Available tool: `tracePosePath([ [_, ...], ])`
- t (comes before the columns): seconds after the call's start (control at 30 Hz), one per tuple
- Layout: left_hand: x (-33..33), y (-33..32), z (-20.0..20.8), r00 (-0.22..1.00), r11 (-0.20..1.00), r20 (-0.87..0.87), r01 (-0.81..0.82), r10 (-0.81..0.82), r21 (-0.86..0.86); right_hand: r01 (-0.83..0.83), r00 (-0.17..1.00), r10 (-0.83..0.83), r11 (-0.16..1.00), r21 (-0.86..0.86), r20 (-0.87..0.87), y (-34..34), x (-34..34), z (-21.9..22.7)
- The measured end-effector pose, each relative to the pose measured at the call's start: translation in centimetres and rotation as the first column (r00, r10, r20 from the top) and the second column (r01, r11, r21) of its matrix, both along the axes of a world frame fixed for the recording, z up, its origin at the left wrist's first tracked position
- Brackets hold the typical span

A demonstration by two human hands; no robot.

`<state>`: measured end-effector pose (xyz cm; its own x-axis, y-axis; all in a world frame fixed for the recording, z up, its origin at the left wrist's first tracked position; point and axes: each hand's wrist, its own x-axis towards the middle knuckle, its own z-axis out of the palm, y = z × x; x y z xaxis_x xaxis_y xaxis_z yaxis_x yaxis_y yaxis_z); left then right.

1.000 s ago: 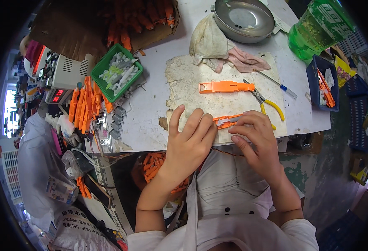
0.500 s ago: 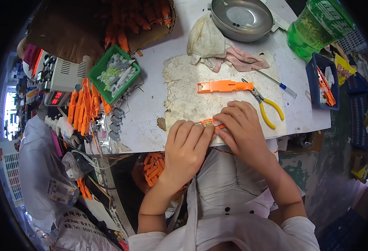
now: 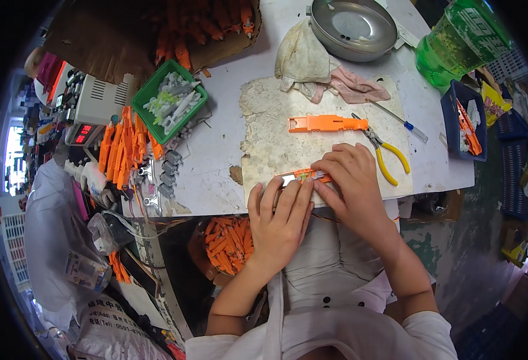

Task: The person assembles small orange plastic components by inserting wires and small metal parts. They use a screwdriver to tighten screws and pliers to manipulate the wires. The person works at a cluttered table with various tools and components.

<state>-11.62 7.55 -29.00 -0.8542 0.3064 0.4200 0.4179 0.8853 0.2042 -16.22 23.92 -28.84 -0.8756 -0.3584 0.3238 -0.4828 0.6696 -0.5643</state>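
Observation:
Near the front edge of the worn white board, a narrow orange plastic casing (image 3: 303,173) lies with its inside facing up. Small greenish and whitish parts show in it. My left hand (image 3: 281,219) rests its curled fingertips along the near side of the casing, steadying it. My right hand (image 3: 353,186) pinches at its right end, where the fingers hide part of it. Farther back on the board lies another orange casing piece (image 3: 327,123), touching the jaws of yellow-handled cutting pliers (image 3: 383,150). A screwdriver (image 3: 408,125) with a clear and blue handle is behind the pliers.
A green basket (image 3: 199,103) of whitish parts stands left, near several orange pieces (image 3: 121,147) and a box-shaped device (image 3: 105,96). At the back are cloths (image 3: 303,57), a metal bowl (image 3: 390,42) and a green bottle (image 3: 456,51). A dark blue bin (image 3: 450,120) hangs right.
My left hand has shifted slightly down, with its fingers more spread, uncovering more of the casing. My right hand stays at the right end. The whole view has shifted slightly.

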Motion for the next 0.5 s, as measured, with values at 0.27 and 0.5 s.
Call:
tracePosePath([
  [0.27, 0.1, -0.4, -2.7, 0.998, 0.997, -0.062, 0.007, -0.002, 0.08, -0.017, 1.0, 0.017, 0.999, 0.046, -0.018, 1.3, -0.2, 0.6],
  [0.5, 0.2, -0.4, -3.1, 0.996, 0.997, -0.085, -0.01, 0.016, 0.072, 0.058, 0.998, -0.057, 0.987, 0.152, -0.011, 3.8, 0.3, 1.3],
])
